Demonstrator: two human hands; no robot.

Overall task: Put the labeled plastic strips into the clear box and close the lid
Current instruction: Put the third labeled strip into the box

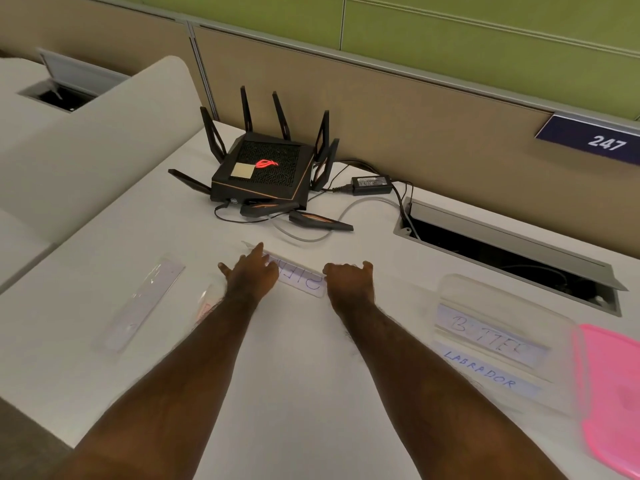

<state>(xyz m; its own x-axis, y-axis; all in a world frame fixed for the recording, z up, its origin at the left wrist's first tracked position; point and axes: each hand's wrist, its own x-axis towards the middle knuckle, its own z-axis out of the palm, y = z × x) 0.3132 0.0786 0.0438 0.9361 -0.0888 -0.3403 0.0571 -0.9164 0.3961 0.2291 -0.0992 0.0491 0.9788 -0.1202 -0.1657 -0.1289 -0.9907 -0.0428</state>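
Note:
A clear plastic strip with a handwritten label [302, 281] lies on the white desk [304, 358] between my hands. My left hand [252, 273] rests flat on its far left part, fingers apart. My right hand [349, 280] is curled at its near right end, fingertips on the strip. A second strip [143, 303] lies at the left. A third strip [207, 301] shows partly behind my left forearm. The clear box [450, 289] stands open at the right with strips reading "BITTER" [491, 334] and "LABRADOR" [479, 370] inside. Its pink lid [609, 386] lies beside it.
A black router with antennas [266, 168] sits at the back of the desk, with a power adapter [370, 185] and cables [311, 233] trailing close to the strip. An open cable hatch [502, 251] is behind the box. A partition wall [415, 109] bounds the desk.

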